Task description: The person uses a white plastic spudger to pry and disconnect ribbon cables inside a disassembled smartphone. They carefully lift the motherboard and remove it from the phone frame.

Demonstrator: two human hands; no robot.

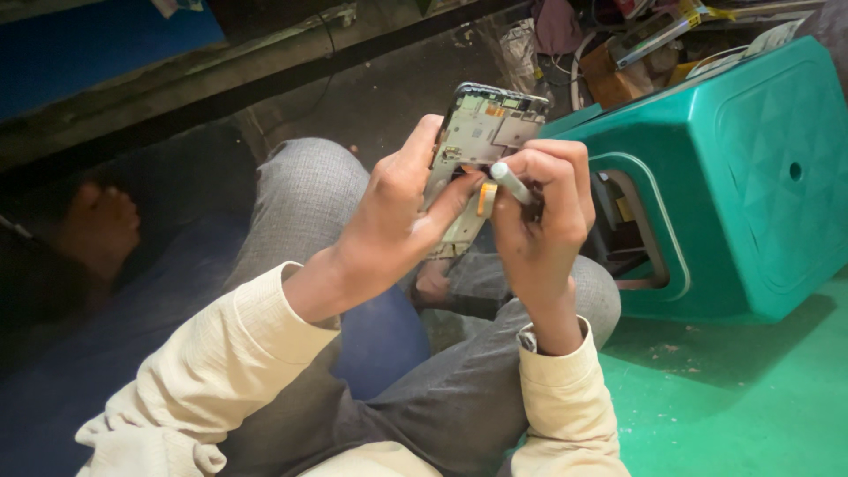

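Phone frame [481,132], opened and stripped to its circuit side, held up over the lap between both hands. Long axis running near upright, leaning slightly right at the top; upper end pointing away toward the dark floor beyond the knees, lower end hidden behind the left palm. Bare inner face with metal shields and small boards turned toward the camera.

Nearest, cream ribbed sleeves [221,371] at the bottom edge, then grey trousers [459,389] with knees bent, a blue patch of seat or cushion showing between the legs.

Left hand [397,216] wrapped closed around the frame's left edge, thumb stretched across the lower face. Right hand [539,216] closed in a fist on a slim white tool [511,183], held like a pen, rounded end up, working tip hidden near the frame's lower middle. Small orange piece [486,199] just beside the left thumb tip and the tool; what it belongs to cannot be told.

Right of the knees, a green plastic stool [742,177] standing on green floor [733,397], an opening in its side with some dark and yellow items inside, too shadowed to name.

Farther back, a heap of clutter [636,44]: cardboard box, cables, papers, a cloth. Far left, dim blue wall and ledge.
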